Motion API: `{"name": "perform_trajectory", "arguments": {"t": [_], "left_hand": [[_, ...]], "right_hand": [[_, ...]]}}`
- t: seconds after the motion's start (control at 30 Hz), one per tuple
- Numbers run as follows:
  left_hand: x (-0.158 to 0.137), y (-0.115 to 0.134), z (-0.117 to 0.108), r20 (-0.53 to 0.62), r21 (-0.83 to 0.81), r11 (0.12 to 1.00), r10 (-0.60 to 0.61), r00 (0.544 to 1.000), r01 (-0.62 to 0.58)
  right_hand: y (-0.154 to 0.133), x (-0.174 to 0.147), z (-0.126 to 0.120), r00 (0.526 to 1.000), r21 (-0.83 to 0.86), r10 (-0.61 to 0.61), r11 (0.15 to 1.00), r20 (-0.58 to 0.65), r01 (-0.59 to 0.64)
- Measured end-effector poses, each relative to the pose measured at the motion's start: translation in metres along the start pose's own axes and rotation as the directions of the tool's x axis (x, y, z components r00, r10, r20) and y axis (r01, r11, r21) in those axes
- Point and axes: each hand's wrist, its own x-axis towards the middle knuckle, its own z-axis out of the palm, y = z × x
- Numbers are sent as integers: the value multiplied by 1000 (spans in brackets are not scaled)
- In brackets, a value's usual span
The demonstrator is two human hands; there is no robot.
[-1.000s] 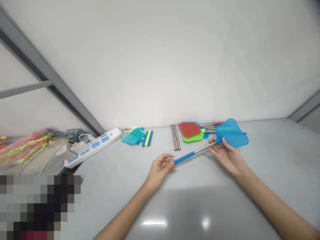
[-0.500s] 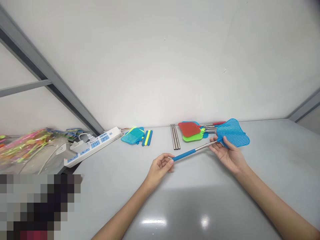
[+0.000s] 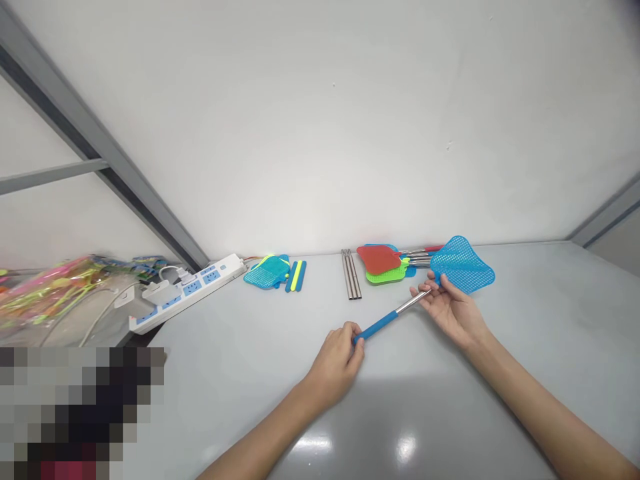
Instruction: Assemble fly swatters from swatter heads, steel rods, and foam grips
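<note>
Blue fly swatter point(image 3: 425, 293) hangs just above the grey table point(image 3: 550, 320), stretched slantwise between both hands. Its mesh head is the far, upper end; from there a bare steel shaft runs down toward the person into a blue grip. The right hand point(image 3: 453, 310) lies palm up under the joint of head and shaft, fingers loosely curled and pinching the shaft just below the mesh. The left hand point(image 3: 337, 360) is closed around the very butt of the blue grip, thumb and fingers wrapped over its tip.

Just beyond the swatter's head, a little toward the left hand's side, lies a small pile of finished swatters point(image 3: 387, 262), a red head on top of a green one with a blue one beneath, their handles pointing toward the held mesh. Farther along that side of the swatter, three loose steel rods point(image 3: 351, 273) lie side by side. Beyond those sit a stack of teal swatter heads point(image 3: 267, 271) and some blue and yellow grip sleeves point(image 3: 296, 276) touching it. Farthest from the swatter, a white power strip point(image 3: 187, 291) with plugs in it lies at the table's edge, beside clear bags of bright plastic parts point(image 3: 55, 293).
</note>
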Motion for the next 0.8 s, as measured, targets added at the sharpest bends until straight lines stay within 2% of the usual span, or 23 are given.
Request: {"name": "perform_trajectory", "arguments": {"t": [0.1,0.23,0.33,0.43,0.53,0.6,0.67,0.8], "left_hand": [[-5,4,3,62,-128,990,-54,997,61],[-12,9,6,191,-370,918,-75,979,142],[-15,10,10,266,-528,819,-93,959,226],[-14,7,13,385,-648,687,-76,920,329],[-13,5,10,478,-706,582,-29,878,404],[-13,3,8,481,-725,554,-15,877,408],[-13,2,6,472,-738,539,-20,881,407],[-12,-1,6,476,-765,466,-55,878,445]], "right_hand": [[7,-1,10,999,58,-34,998,23,32],[14,0,31,997,14,-55,998,46,55],[17,1,55,993,-32,-4,999,116,7],[22,4,84,974,-116,92,991,209,-69],[35,8,110,952,-211,177,970,250,-124],[46,12,121,937,-252,222,955,270,-154],[57,17,126,926,-266,235,951,295,-157],[68,25,123,940,-272,229,949,254,-157]]}}
